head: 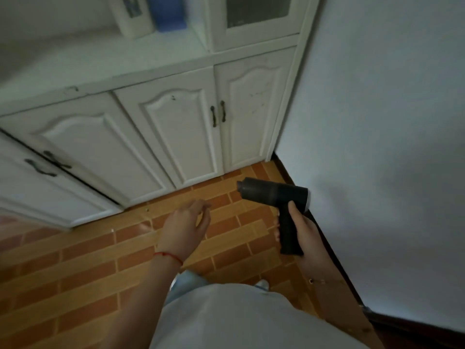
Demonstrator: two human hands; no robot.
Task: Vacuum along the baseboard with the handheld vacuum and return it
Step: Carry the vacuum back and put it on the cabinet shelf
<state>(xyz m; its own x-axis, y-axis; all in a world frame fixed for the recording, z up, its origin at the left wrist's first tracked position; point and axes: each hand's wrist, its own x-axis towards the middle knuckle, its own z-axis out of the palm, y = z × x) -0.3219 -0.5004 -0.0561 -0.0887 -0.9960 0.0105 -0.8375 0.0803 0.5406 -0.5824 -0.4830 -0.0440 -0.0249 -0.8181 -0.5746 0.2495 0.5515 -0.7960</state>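
Vacuum (273, 195), one black handheld unit, sits in the right hand (303, 233), whose fingers wrap its grip; its nozzle points toward the cabinet (176, 127), above the brick-pattern floor (75, 273) beside the dark baseboard (285, 172). Left hand (185, 222) hangs empty, fingers loosely spread. Four cabinet doors show, with four dark handles.

The handheld vacuum (274, 195) looks like matt dark plastic, with a paler glossy band at its rear end. The floor (88, 268) is brick-pattern tile in orange and tan with a faint sheen, edged by a dark, wood-looking baseboard (284, 170) under a smooth matt painted wall (377, 122). The cabinet (176, 127) is white-painted panelled wood, scuffed, with dark metal handles (218, 114).
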